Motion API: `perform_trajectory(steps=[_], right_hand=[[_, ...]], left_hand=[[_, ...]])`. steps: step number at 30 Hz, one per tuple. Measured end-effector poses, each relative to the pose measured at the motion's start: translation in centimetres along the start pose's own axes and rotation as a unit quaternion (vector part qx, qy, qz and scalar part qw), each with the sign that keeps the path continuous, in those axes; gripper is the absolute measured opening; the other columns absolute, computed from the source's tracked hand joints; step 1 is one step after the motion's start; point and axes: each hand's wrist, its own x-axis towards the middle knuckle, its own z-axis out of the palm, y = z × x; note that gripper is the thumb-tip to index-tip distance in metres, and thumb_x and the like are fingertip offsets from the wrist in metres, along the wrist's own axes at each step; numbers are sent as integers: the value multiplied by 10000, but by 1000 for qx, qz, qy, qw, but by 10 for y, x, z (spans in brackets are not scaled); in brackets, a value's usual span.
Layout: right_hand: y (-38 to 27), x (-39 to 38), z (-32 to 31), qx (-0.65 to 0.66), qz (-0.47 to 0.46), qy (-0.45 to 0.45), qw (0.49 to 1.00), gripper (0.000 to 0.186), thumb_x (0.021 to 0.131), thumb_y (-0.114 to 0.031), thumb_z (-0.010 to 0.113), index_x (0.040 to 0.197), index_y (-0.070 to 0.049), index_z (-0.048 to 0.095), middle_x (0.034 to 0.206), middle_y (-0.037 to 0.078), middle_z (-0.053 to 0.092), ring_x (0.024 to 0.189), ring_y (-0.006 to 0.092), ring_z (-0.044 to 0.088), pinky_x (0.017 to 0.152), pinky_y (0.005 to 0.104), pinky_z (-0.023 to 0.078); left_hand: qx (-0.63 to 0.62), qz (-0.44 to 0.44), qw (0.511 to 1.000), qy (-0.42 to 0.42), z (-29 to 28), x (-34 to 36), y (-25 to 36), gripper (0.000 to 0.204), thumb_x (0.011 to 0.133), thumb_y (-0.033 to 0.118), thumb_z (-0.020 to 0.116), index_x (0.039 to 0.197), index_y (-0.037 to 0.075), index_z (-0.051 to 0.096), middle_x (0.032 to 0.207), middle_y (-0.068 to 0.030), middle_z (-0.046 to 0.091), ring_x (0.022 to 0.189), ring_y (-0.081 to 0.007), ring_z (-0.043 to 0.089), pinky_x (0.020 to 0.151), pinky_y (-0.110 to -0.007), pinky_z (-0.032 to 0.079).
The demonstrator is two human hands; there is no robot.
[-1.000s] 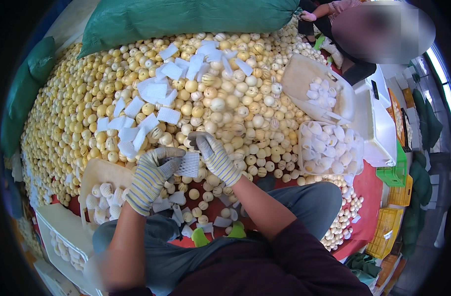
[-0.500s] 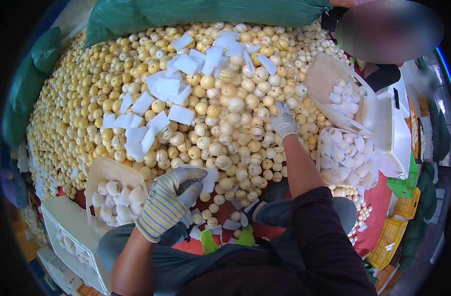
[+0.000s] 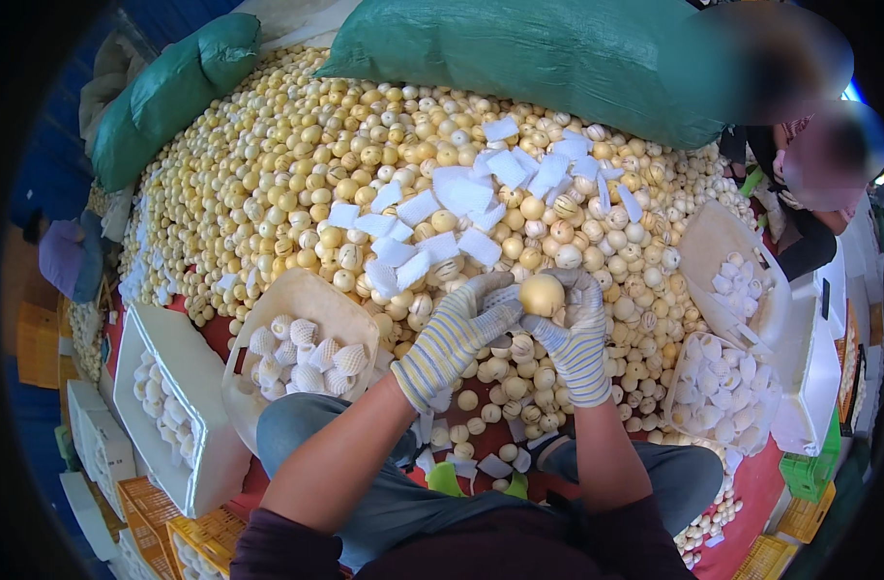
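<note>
My right hand (image 3: 577, 343), in a striped knit glove, grips a round yellow pepino melon (image 3: 542, 296) in front of me. My left hand (image 3: 449, 343), gloved alike, is closed just left of the fruit, its fingertips close against it. The white foam net seen in that hand earlier is mostly hidden by its fingers now. Beyond both hands spreads a big heap of loose pepino melons (image 3: 297, 193), pale yellow, some with dark stripes. Flat white foam nets (image 3: 466, 193) lie scattered over the heap's middle.
A plastic tub (image 3: 251, 338) of net-wrapped fruit stands by my left knee, beside a white foam box (image 3: 224, 474). At right are another tub (image 3: 722, 396) and a scoop-shaped bin (image 3: 705, 237). Green sacks (image 3: 519, 58) edge the heap. Other people are at far right and far left.
My right hand has come back from the heap with a pepino melon. My left hand has moved up and right to meet it. The view has shifted left.
</note>
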Motion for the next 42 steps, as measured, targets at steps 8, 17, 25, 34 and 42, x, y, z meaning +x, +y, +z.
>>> perform_trajectory(steps=[8, 17, 25, 34, 42], right_hand=[[-48, -19, 29, -183, -119, -48, 975, 472, 814, -161, 779, 1192, -29, 531, 1196, 130, 561, 1085, 245, 583, 982, 382, 466], [-50, -34, 30, 499, 227, -213, 809, 798, 796, -408, 779, 1398, -25, 423, 1387, 146, 473, 1304, 271, 457, 1104, 415, 394], [-72, -31, 41, 287, 80, -5, 954, 508, 824, -23, 717, 1281, -22, 496, 1138, 78, 571, 1047, 190, 568, 950, 335, 495], [-98, -58, 58, 18, 18, 74, 997, 426, 836, 108, 636, 1220, -30, 516, 963, 14, 535, 850, 60, 524, 753, 206, 499], [-87, -48, 35, -424, -199, -118, 876, 660, 746, -165, 737, 1343, -56, 477, 1321, 189, 491, 1174, 366, 531, 989, 478, 463]], left_hand=[[-57, 92, 994, 27, -5, -23, 2, 619, 901, 204, 703, 1404, -19, 418, 1189, -99, 613, 1054, -149, 607, 836, -250, 524], [-176, 116, 967, -143, -10, -52, 27, 828, 775, 172, 805, 1455, 20, 357, 1271, -118, 560, 1103, -206, 615, 803, -274, 563], [-22, 156, 980, -118, -22, -56, 41, 905, 742, 35, 805, 1497, 34, 306, 1327, -115, 530, 1135, -179, 586, 892, -294, 532], [234, 187, 954, 0, -22, -55, 46, 880, 744, 93, 819, 1488, 90, 347, 1280, -144, 554, 1109, -193, 591, 892, -295, 531], [102, 103, 989, -43, -13, -32, 6, 740, 754, 44, 777, 1394, -44, 417, 1260, -132, 575, 1107, -185, 589, 949, -318, 509]])
